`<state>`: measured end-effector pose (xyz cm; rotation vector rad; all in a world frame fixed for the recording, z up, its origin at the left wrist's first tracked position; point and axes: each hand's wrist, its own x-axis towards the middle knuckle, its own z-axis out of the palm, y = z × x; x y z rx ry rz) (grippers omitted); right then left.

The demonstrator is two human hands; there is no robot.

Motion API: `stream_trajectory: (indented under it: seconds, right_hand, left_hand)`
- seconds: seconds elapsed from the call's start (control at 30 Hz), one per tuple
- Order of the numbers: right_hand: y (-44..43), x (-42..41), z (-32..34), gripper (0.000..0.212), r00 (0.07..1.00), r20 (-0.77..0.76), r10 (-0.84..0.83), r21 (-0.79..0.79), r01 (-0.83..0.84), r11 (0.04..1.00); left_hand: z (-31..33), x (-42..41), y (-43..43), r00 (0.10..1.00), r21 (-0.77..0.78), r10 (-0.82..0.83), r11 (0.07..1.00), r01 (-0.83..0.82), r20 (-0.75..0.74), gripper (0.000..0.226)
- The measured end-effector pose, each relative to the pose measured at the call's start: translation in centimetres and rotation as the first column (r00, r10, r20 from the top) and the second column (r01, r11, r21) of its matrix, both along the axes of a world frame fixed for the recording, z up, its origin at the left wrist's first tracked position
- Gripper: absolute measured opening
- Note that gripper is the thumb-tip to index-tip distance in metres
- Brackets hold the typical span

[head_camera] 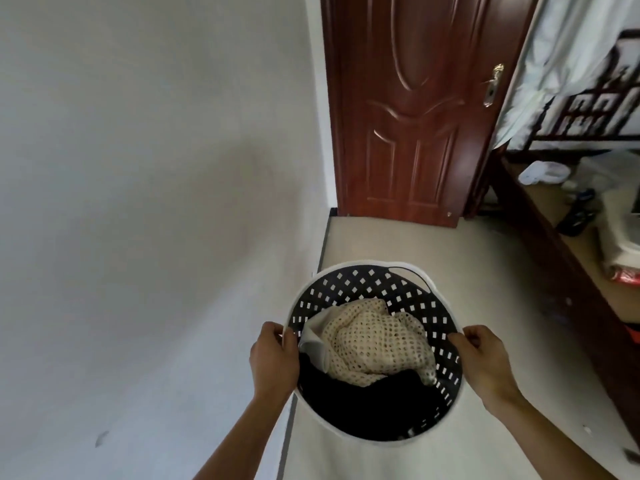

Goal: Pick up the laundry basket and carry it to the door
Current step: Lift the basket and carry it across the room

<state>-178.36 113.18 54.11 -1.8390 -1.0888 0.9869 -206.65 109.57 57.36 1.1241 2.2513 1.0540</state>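
Black laundry basket [349, 285] with white rim and diamond holes; cream netted cloth [377, 344] over black cloth [363, 407]; reddish-brown door [412, 109]

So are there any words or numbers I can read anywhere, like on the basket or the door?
None can be read.
Laundry basket: no label or print, only a pattern of holes.
Door: carved panels and a handle, no sign.
Red packaging at the right edge: it might carry print, but it is too blurred and cut off to read.
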Motion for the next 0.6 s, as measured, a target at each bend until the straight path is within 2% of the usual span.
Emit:
stream_trajectory:
  seconds: [0.1, 0.3, 0.4, 0.6]
  right_hand:
    - [5.4, 0.7, -0.3, 0.014, 0.997, -0.001, -0.072, 0.001, 0.072, 0.997]
    - [18.9, 3.0, -2.7, 0.015, 0.994, -0.009, -0.111, -0.04, 0.11, 0.993]
    - [26.5, 4.2, -3.3, 0.016, 0.993, -0.004, -0.12, -0.041, 0.12, 0.992]
    - [41.2, 4.4, -1.8, 0.019, 0.998, 0.054, -0.013, -0.02, 0.014, 1.0]
  left_hand:
    - [-0.3, 0.7, 7.1, 0.997, -0.017, -0.073, 0.997, 0.072, -0.005, 0.019]
    - [-2.3, 3.2, 22.2, 0.987, -0.068, -0.16, 0.985, 0.158, -0.017, 0.02]
    - [-2.5, 4.3, 29.6, 0.992, -0.083, -0.128, 0.988, 0.127, -0.001, 0.021]
    - [-2.0, 4.6, 42.0, 1.0, -0.067, -0.027, 0.997, 0.027, 0.004, 0.02]
